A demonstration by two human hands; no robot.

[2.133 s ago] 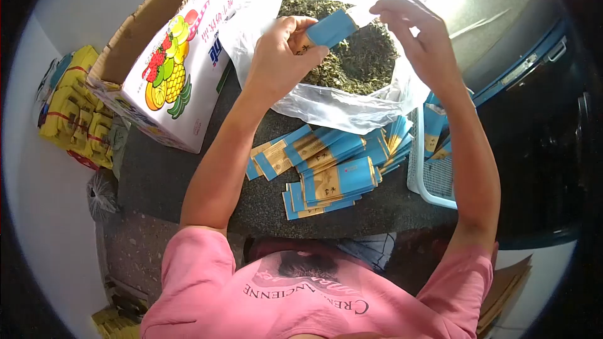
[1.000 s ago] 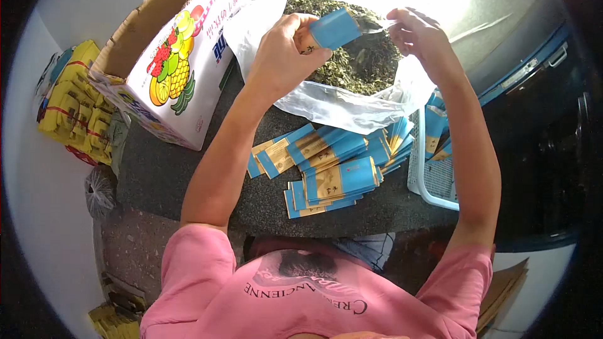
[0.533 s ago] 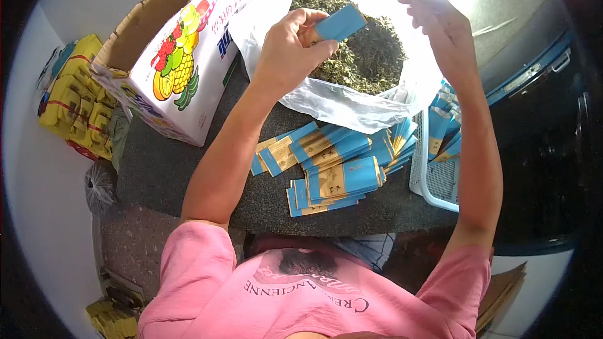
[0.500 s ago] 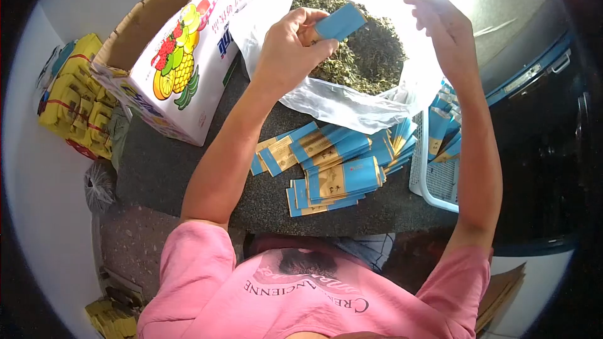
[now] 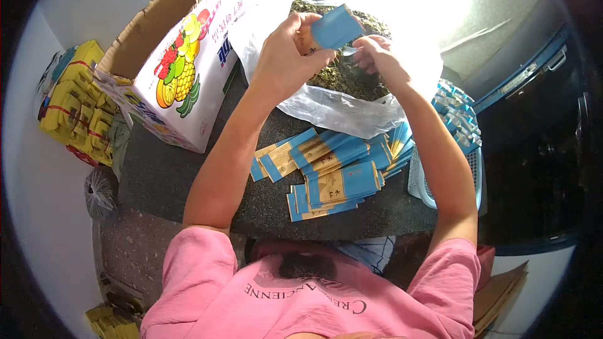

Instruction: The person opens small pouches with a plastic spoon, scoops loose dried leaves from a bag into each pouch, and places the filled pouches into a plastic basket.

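Observation:
My left hand (image 5: 286, 56) is closed around a blue and tan paper packet (image 5: 337, 27) and holds it tilted over an open clear plastic bag (image 5: 342, 112). Dark green dried leaves, like loose tea (image 5: 339, 78), fill the bag. Close to the packet's lower right side, my right hand (image 5: 380, 63) has its fingers pinched together. A small pale piece shows at those fingertips, too small to name. Below the bag, several flat blue and tan packets (image 5: 342, 183) lie overlapping on the dark table.
A white fruit-printed carton (image 5: 195, 81) stands open at the left. On the right, a pale blue plastic basket (image 5: 422, 179) holds many upright blue packets (image 5: 457, 113), partly behind my right forearm. Yellow bundles (image 5: 78, 103) are stacked beyond the table (image 5: 169, 176). Bright glare washes out the bag's far side.
My right hand has come left and down from the bag's right side to the packet, its fingers now pinched. My left hand still holds the packet in nearly the same place.

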